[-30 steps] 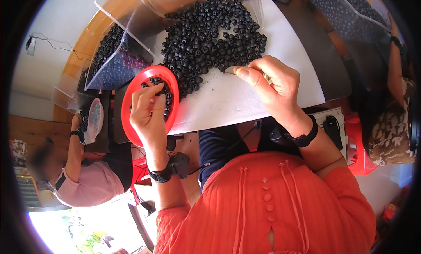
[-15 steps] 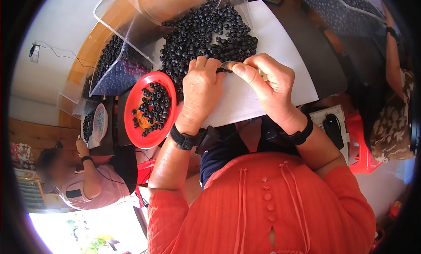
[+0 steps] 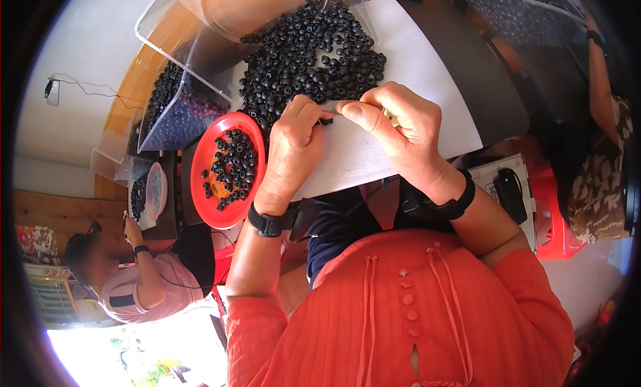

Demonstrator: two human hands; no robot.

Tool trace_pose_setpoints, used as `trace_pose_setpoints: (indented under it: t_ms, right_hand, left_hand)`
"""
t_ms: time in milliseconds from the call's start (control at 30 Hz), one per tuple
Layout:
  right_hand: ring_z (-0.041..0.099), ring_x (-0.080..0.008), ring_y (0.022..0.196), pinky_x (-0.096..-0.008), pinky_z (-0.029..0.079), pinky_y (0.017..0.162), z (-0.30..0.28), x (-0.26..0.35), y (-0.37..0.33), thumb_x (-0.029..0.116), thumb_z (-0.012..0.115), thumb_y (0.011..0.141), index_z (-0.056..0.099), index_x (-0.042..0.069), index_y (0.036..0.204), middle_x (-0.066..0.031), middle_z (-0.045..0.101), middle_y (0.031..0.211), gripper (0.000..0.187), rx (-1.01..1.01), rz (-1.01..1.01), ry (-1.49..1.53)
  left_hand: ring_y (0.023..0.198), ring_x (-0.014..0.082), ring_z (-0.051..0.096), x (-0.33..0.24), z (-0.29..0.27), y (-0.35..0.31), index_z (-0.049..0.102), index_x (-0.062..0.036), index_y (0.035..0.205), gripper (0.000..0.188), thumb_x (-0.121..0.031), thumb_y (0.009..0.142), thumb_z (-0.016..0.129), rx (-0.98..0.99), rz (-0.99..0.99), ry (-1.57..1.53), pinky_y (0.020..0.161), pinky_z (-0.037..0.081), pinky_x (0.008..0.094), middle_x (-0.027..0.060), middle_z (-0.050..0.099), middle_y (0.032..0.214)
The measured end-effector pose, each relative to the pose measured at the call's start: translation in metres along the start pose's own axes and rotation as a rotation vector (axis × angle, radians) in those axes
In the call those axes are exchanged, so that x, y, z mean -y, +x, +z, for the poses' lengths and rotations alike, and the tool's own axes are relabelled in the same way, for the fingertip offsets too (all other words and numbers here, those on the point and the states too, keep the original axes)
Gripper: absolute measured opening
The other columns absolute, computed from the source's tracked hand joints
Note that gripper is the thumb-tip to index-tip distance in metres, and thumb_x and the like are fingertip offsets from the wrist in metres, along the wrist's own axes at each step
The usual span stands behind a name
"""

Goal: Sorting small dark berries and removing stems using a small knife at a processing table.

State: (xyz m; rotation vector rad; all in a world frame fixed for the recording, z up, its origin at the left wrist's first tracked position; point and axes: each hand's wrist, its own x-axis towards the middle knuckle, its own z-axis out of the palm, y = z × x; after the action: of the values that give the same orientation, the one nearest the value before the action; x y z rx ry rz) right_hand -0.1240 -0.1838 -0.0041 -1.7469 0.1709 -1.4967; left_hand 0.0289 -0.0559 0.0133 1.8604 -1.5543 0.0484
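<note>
My left hand (image 3: 295, 136) pinches a small black round piece (image 3: 325, 121) between thumb and fingertips, above the near edge of the white sheet (image 3: 427, 66). In my right hand (image 3: 400, 123) is a slim tool with a metal tip (image 3: 332, 111), its pale handle mostly hidden by the fingers. The tip meets or nearly meets the black piece. Just beyond both hands spreads a pile of black hollow round pieces (image 3: 300, 60). Left of my left hand stands a red plate (image 3: 201, 180) with several more of these pieces in it.
A clear plastic bin (image 3: 180, 113) holding black pieces stands behind the plate. Two people sit nearby, one at the left (image 3: 150, 280), one at the far right (image 3: 601, 166). A black device (image 3: 511, 197) lies on a white box beside a red stool (image 3: 557, 227).
My left hand has shifted left and slightly down, with its fingers curled further. The right hand has moved slightly left. The tool's blade now shows less.
</note>
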Motion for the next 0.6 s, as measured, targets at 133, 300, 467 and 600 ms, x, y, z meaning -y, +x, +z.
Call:
trace_pose_setpoints:
  t_ms: [133,300,467,600]
  right_hand:
    - [0.057,-0.0206,0.054,-0.0337,0.043,0.050,0.000,0.001,0.000,0.014,0.085,0.090,0.071,0.001,0.077,-0.0094,0.064,0.066,0.023,0.010,0.003,-0.014]
    - [0.057,-0.0204,0.054,-0.0332,0.042,0.050,0.001,0.003,0.000,0.015,0.085,0.090,0.070,0.001,0.077,-0.0093,0.062,0.065,0.024,0.039,0.031,-0.040]
    - [0.056,-0.0204,0.053,-0.0335,0.042,0.050,0.003,0.002,-0.002,0.014,0.085,0.090,0.069,0.001,0.076,-0.0094,0.062,0.065,0.025,0.049,0.043,-0.049]
    - [0.055,-0.0204,0.053,-0.0335,0.041,0.049,0.004,0.000,-0.002,0.014,0.086,0.089,0.069,0.001,0.076,-0.0093,0.062,0.065,0.025,0.048,-0.004,-0.062]
  left_hand:
    - [0.095,0.0351,0.065,-0.008,-0.016,-0.011,0.071,-0.0024,0.099,0.024,0.010,0.079,0.065,0.026,0.034,0.067,0.080,0.054,0.0448,0.0129,0.064,0.097]
    - [0.097,0.0337,0.063,-0.009,-0.015,-0.021,0.073,-0.0038,0.100,0.021,0.004,0.080,0.073,-0.057,0.019,0.113,0.080,0.055,0.0444,0.0113,0.064,0.098]
    - [0.095,0.0324,0.062,-0.015,-0.007,-0.015,0.074,-0.0049,0.099,0.022,0.002,0.078,0.074,-0.031,0.094,0.305,0.078,0.056,0.0437,0.0101,0.063,0.095]
    - [0.095,0.0316,0.061,-0.012,-0.014,-0.015,0.073,-0.0048,0.099,0.025,0.005,0.075,0.074,0.033,0.168,0.282,0.077,0.056,0.0428,0.0090,0.064,0.094]
